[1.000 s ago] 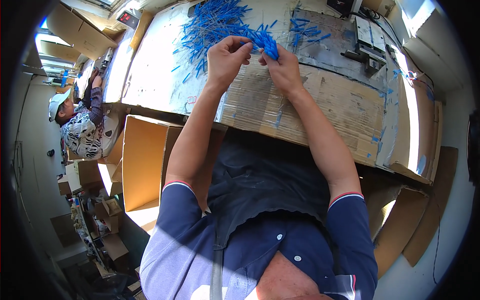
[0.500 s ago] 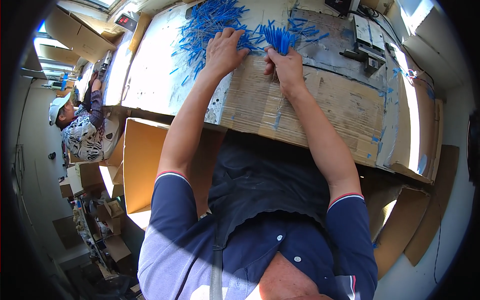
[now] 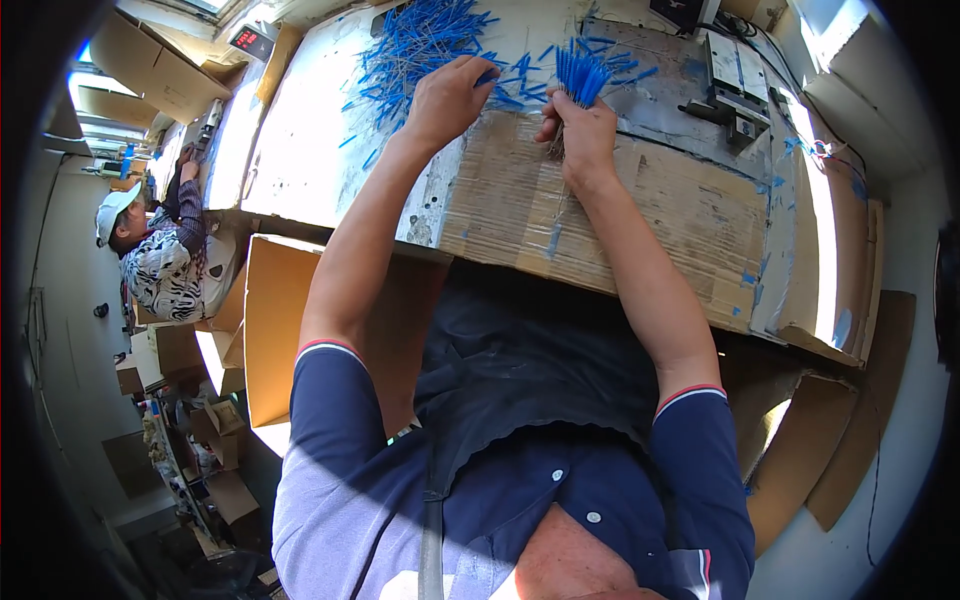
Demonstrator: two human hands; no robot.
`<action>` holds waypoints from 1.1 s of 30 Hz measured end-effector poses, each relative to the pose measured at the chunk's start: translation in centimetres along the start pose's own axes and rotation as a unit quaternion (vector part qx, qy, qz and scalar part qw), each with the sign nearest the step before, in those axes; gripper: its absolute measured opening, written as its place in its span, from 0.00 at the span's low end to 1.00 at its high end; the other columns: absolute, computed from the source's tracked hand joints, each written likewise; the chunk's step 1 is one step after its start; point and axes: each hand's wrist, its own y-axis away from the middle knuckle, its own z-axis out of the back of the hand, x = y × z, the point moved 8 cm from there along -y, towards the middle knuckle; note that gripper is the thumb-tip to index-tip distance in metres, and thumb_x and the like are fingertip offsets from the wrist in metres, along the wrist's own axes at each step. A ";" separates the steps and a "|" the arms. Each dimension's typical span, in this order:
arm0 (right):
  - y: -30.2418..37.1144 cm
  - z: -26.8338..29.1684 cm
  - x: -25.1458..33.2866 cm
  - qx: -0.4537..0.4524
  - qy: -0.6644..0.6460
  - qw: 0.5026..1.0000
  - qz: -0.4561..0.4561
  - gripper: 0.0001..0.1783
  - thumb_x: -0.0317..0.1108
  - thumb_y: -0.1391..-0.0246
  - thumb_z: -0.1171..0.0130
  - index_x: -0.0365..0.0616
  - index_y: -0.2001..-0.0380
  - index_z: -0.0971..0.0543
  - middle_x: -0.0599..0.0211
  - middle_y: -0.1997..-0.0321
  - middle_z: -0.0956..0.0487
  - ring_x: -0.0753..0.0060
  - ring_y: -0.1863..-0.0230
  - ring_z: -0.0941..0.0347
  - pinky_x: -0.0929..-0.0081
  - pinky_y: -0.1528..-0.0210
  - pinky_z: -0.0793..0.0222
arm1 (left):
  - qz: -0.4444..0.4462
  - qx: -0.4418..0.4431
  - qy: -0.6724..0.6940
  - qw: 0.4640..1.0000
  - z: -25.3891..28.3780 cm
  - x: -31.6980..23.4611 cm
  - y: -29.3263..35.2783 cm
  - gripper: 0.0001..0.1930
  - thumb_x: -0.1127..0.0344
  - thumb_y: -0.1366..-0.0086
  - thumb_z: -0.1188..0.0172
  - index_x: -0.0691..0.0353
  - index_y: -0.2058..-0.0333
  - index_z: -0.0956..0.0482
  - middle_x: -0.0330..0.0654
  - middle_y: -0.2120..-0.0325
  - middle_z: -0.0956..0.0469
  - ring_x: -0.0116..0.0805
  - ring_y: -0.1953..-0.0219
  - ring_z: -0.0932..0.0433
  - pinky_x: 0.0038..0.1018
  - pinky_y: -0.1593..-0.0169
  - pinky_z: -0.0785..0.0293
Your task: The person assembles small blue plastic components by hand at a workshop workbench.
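Note:
My right hand (image 3: pixel 585 135) is closed round an upright bunch of thin metal sticks with blue ends (image 3: pixel 582 75). The blue ends point up and away from me, and the bare thin shanks hang below the fingers. My left hand (image 3: pixel 448 102) is beside it, with thumb and fingers pinched together over the near edge of a loose pile. A bit of blue shows between its fingertips, seemingly one blue-ended stick. The pile of blue-ended sticks (image 3: pixel 425 45) lies tangled at the back of the table, and several more are scattered between my hands.
Flattened cardboard (image 3: pixel 500 200) covers the table's near edge. A metal fixture (image 3: pixel 742 90) stands at the back right, with cables behind it. An open cardboard box (image 3: pixel 275 330) is below the table at left. Farther left, another person (image 3: pixel 165 255) works at a bench.
My left hand has drawn its fingers together into a pinch, its forearm shifting slightly left. My right hand has moved a little right with the bunch.

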 end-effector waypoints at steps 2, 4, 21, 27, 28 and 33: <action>0.2 0.2 0.1 -0.004 -0.006 1.000 -0.001 0.09 0.28 0.33 0.43 0.33 0.57 0.19 0.67 0.71 0.21 0.76 0.79 0.26 0.72 0.78 0.24 | 0.034 -0.038 0.089 0.995 1.1 0.2 -0.3 0.11 0.65 0.35 0.32 0.58 0.55 0.15 0.43 0.61 0.15 0.39 0.62 0.15 0.32 0.57 0.19; 0.3 0.1 0.3 -0.010 -0.010 1.000 0.010 0.08 0.28 0.34 0.42 0.34 0.57 0.19 0.67 0.71 0.21 0.76 0.79 0.26 0.73 0.78 0.25 | 0.053 -0.041 0.117 0.991 2.0 0.1 -0.6 0.11 0.65 0.34 0.31 0.58 0.55 0.15 0.41 0.64 0.14 0.31 0.65 0.16 0.27 0.60 0.19; 3.3 -3.1 4.0 0.037 0.347 0.865 0.362 0.13 0.24 0.44 0.40 0.41 0.54 0.21 0.56 0.67 0.20 0.43 0.62 0.23 0.57 0.56 0.26 | 0.201 0.151 0.399 0.882 2.3 -1.5 -0.8 0.08 0.66 0.34 0.31 0.65 0.60 0.15 0.37 0.71 0.17 0.24 0.71 0.21 0.23 0.63 0.23; 2.4 -3.6 2.5 0.123 0.215 0.952 0.179 0.08 0.28 0.38 0.40 0.42 0.56 0.21 0.63 0.68 0.19 0.59 0.64 0.21 0.64 0.60 0.26 | 0.222 0.099 0.493 0.836 1.5 -1.4 -0.7 0.12 0.70 0.35 0.30 0.67 0.55 0.17 0.39 0.68 0.17 0.26 0.69 0.20 0.23 0.62 0.22; 2.5 -4.0 1.1 0.156 0.087 0.983 0.031 0.06 0.30 0.36 0.39 0.42 0.57 0.21 0.66 0.67 0.18 0.67 0.64 0.20 0.67 0.61 0.26 | 0.222 0.098 0.492 0.836 1.5 -1.3 -0.5 0.12 0.70 0.35 0.30 0.67 0.55 0.17 0.39 0.68 0.17 0.26 0.69 0.20 0.23 0.62 0.22; 2.2 -4.0 -0.3 0.217 0.079 0.973 -0.007 0.09 0.32 0.33 0.39 0.39 0.55 0.18 0.67 0.63 0.16 0.76 0.61 0.21 0.73 0.57 0.25 | 0.204 0.017 0.511 0.835 1.7 -2.0 0.3 0.19 0.73 0.33 0.32 0.67 0.44 0.23 0.41 0.61 0.17 0.25 0.65 0.20 0.23 0.60 0.21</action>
